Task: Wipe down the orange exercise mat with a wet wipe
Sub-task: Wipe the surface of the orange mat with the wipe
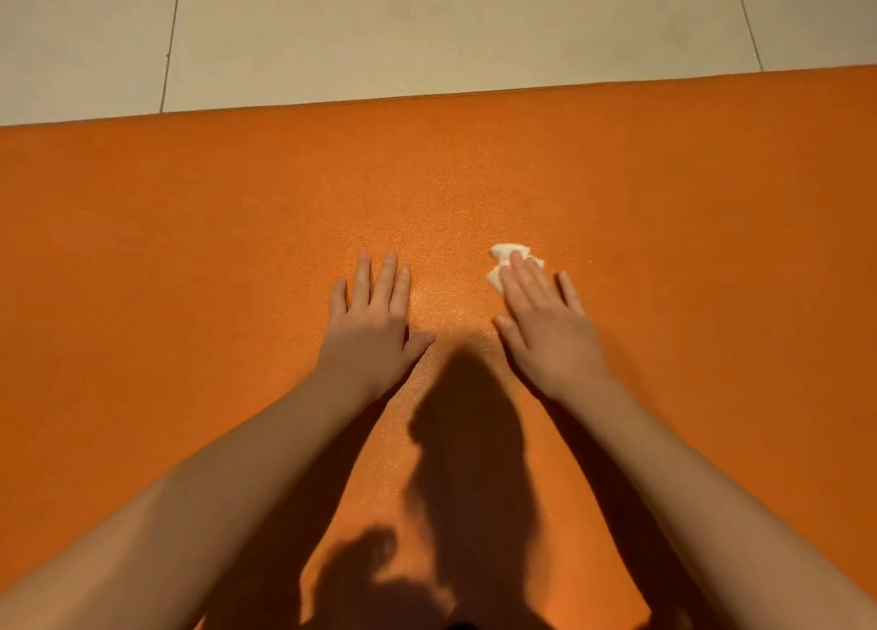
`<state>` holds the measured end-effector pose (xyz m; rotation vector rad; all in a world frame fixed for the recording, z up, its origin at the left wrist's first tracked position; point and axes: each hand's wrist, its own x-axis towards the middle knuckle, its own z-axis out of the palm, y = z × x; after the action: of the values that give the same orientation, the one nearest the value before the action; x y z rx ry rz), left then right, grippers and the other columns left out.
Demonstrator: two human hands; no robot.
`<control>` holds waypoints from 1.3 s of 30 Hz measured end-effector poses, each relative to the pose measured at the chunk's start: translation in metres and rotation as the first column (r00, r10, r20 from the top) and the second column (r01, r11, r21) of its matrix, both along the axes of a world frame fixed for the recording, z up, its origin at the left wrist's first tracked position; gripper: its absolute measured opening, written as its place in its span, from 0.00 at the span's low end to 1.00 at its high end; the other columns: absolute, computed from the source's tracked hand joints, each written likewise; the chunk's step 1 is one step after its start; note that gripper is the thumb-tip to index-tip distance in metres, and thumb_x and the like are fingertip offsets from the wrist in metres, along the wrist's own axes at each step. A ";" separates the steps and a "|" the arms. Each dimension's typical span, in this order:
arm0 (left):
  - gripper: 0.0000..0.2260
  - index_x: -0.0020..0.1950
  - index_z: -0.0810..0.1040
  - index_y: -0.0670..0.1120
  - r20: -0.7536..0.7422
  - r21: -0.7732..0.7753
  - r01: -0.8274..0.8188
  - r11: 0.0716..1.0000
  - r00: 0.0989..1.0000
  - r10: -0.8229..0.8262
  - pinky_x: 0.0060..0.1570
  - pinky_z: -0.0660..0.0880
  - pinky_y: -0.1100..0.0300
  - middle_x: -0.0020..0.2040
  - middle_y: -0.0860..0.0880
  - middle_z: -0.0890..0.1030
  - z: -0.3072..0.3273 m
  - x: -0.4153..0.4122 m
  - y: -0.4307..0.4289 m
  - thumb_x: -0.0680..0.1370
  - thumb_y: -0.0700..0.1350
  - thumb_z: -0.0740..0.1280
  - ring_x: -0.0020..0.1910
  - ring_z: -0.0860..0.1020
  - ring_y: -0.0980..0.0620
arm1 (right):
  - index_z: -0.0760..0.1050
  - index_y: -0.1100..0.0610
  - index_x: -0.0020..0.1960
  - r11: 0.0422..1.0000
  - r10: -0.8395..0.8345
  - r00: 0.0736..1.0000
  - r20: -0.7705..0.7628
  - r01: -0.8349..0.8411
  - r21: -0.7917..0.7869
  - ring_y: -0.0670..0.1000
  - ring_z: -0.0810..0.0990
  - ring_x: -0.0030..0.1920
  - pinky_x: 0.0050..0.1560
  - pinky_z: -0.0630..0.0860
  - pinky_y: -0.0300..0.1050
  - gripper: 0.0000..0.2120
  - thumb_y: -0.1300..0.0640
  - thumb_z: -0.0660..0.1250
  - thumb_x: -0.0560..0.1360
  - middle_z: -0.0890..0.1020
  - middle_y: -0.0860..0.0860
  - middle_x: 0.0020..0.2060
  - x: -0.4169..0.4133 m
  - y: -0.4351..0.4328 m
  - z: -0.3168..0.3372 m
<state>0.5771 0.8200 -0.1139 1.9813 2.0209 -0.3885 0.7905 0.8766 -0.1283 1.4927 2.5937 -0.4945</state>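
The orange exercise mat (190,230) fills most of the head view. My left hand (372,304) lies flat on it near the middle, fingers straight and spread, holding nothing. To its right, my right hand (545,318) presses its straight fingers down on a crumpled white wet wipe (505,253). The wipe sticks out beyond my fingertips and beside my index finger; the rest of it is hidden under my fingers. A faint damp sheen shows on the mat between my two hands.
Beyond the mat's far edge (474,94) lies a pale tiled floor (427,26) with dark grout lines. The shadow of my head and arms falls on the mat between my forearms.
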 end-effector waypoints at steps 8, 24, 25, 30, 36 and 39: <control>0.42 0.78 0.60 0.41 0.052 0.005 0.038 0.999 0.998 -0.039 0.70 0.59 0.36 0.79 0.41 0.57 -0.004 0.001 -0.026 0.74 0.69 0.45 0.77 0.55 0.37 | 0.49 0.56 0.80 0.989 0.121 0.992 -0.035 -0.124 -0.078 0.47 0.41 0.77 0.74 0.32 0.45 0.39 0.37 0.35 0.74 0.43 0.48 0.76 -0.001 -0.025 0.001; 0.38 0.79 0.36 0.46 -0.041 -0.141 0.010 0.990 0.999 -0.016 0.76 0.40 0.43 0.79 0.46 0.34 0.011 0.019 -0.048 0.80 0.66 0.48 0.78 0.35 0.44 | 0.51 0.59 0.79 0.998 -0.057 0.998 0.018 0.057 -0.007 0.52 0.49 0.79 0.75 0.38 0.49 0.31 0.43 0.44 0.82 0.51 0.54 0.79 0.032 -0.043 0.005; 0.37 0.79 0.36 0.46 -0.046 -0.138 0.007 0.990 0.999 -0.013 0.76 0.41 0.43 0.79 0.46 0.34 0.011 0.020 -0.049 0.80 0.66 0.48 0.78 0.35 0.44 | 0.47 0.58 0.80 0.990 -0.130 0.991 0.042 0.132 -0.049 0.51 0.44 0.79 0.75 0.35 0.48 0.30 0.43 0.44 0.82 0.46 0.53 0.79 0.031 -0.043 0.005; 0.36 0.80 0.37 0.46 -0.005 -0.158 0.007 0.987 1.000 -0.008 0.76 0.40 0.44 0.79 0.46 0.35 0.010 0.026 -0.061 0.81 0.65 0.48 0.78 0.35 0.45 | 0.41 0.55 0.80 0.984 0.083 0.996 -0.034 -0.088 -0.158 0.49 0.37 0.78 0.76 0.34 0.46 0.32 0.42 0.47 0.83 0.39 0.50 0.78 0.017 -0.087 0.020; 0.34 0.80 0.39 0.46 0.005 -0.164 -0.010 0.986 1.000 0.011 0.76 0.41 0.44 0.80 0.46 0.37 0.015 0.031 -0.071 0.82 0.63 0.47 0.78 0.37 0.44 | 0.40 0.55 0.80 0.985 -0.028 0.991 0.128 0.049 -0.163 0.48 0.37 0.78 0.75 0.33 0.48 0.29 0.44 0.43 0.84 0.38 0.50 0.79 0.039 -0.070 0.018; 0.35 0.80 0.39 0.46 0.066 -0.211 -0.019 0.977 0.997 0.033 0.76 0.39 0.45 0.80 0.47 0.36 0.018 0.042 -0.079 0.82 0.64 0.48 0.78 0.35 0.44 | 0.39 0.55 0.80 0.969 -0.093 0.993 0.071 0.107 -0.222 0.48 0.36 0.78 0.76 0.34 0.48 0.30 0.44 0.45 0.84 0.38 0.50 0.78 0.032 -0.086 0.023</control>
<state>0.6189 0.7406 -0.0955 1.8143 1.8773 -0.4989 0.8226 0.7903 -0.1056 1.5402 2.3336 -0.7170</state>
